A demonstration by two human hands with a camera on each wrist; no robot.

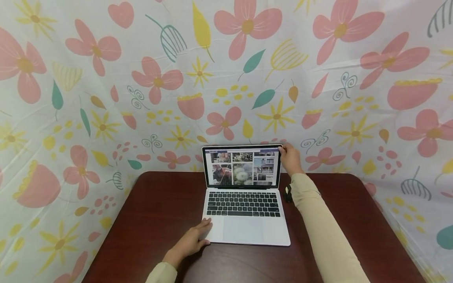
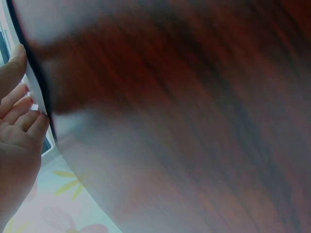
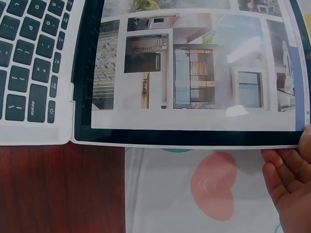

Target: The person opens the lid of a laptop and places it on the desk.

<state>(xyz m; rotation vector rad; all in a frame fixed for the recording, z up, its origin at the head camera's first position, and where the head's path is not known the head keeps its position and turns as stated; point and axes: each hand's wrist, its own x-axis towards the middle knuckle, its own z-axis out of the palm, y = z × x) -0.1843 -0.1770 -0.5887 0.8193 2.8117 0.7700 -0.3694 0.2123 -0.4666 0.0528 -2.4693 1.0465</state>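
An open laptop (image 1: 247, 225) sits on the brown table, its lit screen (image 1: 244, 169) tilted up and showing a web page of photos. At the screen's top right corner, my right hand (image 1: 291, 158) pinches the rim. Its thumb (image 3: 305, 143) lies on the front side, while the fingers (image 3: 279, 174) bend in behind the lid. My left hand (image 1: 191, 240) holds the laptop's front left corner, fingers over the edge beside the trackpad and thumb along the front. In the left wrist view, the left hand (image 2: 19, 141) is partly cut off, with fingertips at the laptop's edge.
The dark red-brown table (image 1: 155, 220) has rounded far corners. Close behind it hangs a white cloth (image 1: 198, 78) printed with flowers and leaves, which also runs down both sides. A dark band with a small device (image 1: 288, 193) is on the right wrist.
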